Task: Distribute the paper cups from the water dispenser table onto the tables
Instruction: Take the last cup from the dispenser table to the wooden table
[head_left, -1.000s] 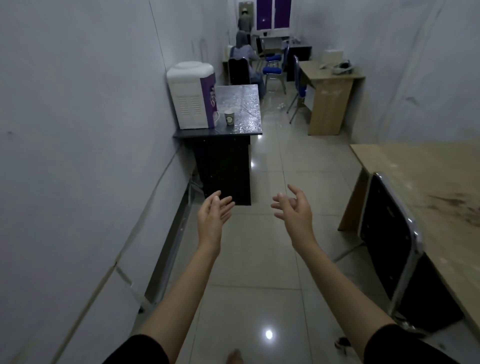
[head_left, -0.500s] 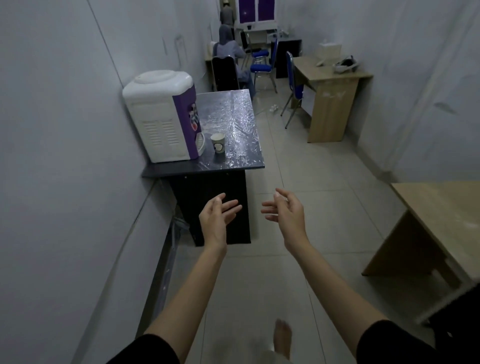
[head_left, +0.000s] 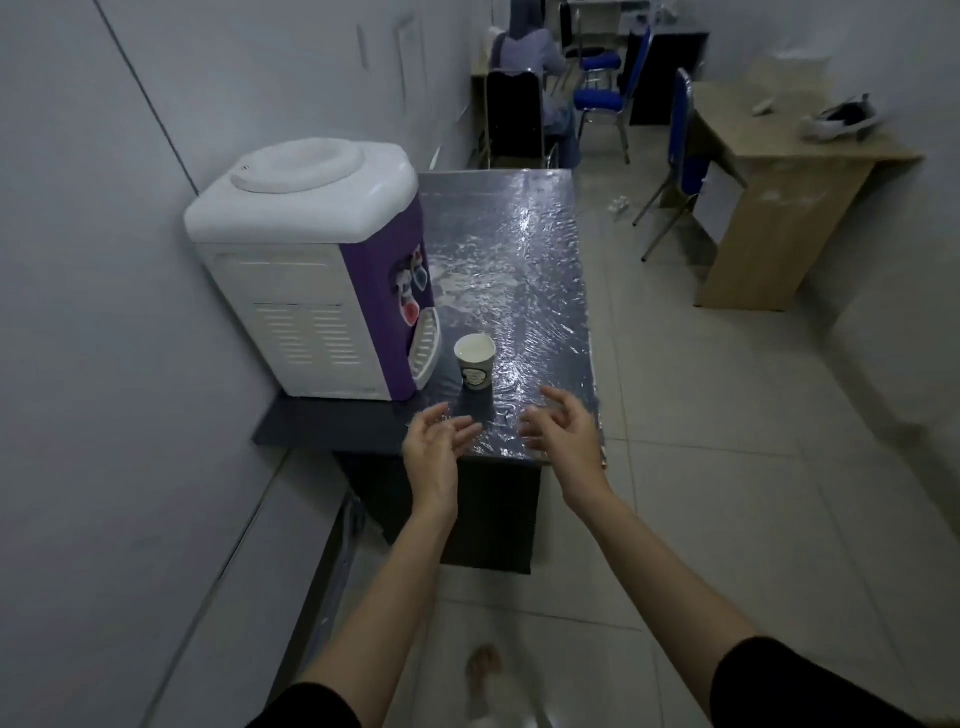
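Observation:
One white paper cup (head_left: 475, 361) with a dark label stands upright on the dark, plastic-wrapped table (head_left: 524, 260), just in front of the white and purple water dispenser (head_left: 311, 270). My left hand (head_left: 434, 449) hovers over the table's near edge, below and slightly left of the cup, fingers apart and empty. My right hand (head_left: 563, 428) is at the same edge, to the right of the cup, also open and holding nothing. Neither hand touches the cup.
A grey wall runs along the left. A wooden desk (head_left: 789, 171) with a blue chair (head_left: 675, 156) stands at the back right. A seated person (head_left: 530, 57) on a black chair is behind the dispenser table. Tiled floor lies to the right.
I have walked closer to the dispenser table, which now fills the middle of the view. Both hands have come forward from over the floor to the table's near edge, still open.

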